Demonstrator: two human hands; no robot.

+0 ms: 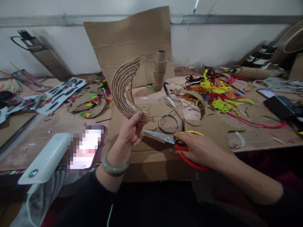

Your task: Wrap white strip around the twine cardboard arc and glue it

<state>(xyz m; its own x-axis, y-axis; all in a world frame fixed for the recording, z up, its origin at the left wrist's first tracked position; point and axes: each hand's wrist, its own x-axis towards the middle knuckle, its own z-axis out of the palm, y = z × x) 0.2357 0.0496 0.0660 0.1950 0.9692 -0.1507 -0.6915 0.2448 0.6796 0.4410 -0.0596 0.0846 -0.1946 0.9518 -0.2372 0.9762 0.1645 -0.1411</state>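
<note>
- The left hand (129, 129) pinches the lower tip of a crescent-shaped cardboard piece wrapped in twine (124, 90), holding it upright above the counter (255, 137); its long curve rises up and away from the fingers.
- The right hand (201, 148) lies flat over the red handles of the scissors (170, 140), fingers loosely curled on them (not lifting, as far as I can tell).
- The blades point left, toward the left hand; the tip lies just beside the crescent's held end, so the right hand is the nearer to the scissors.
- Beyond: 1 ring of wire (169, 123), a twine-wrapped tube (159, 72), pipe cleaners (216, 90).
</note>
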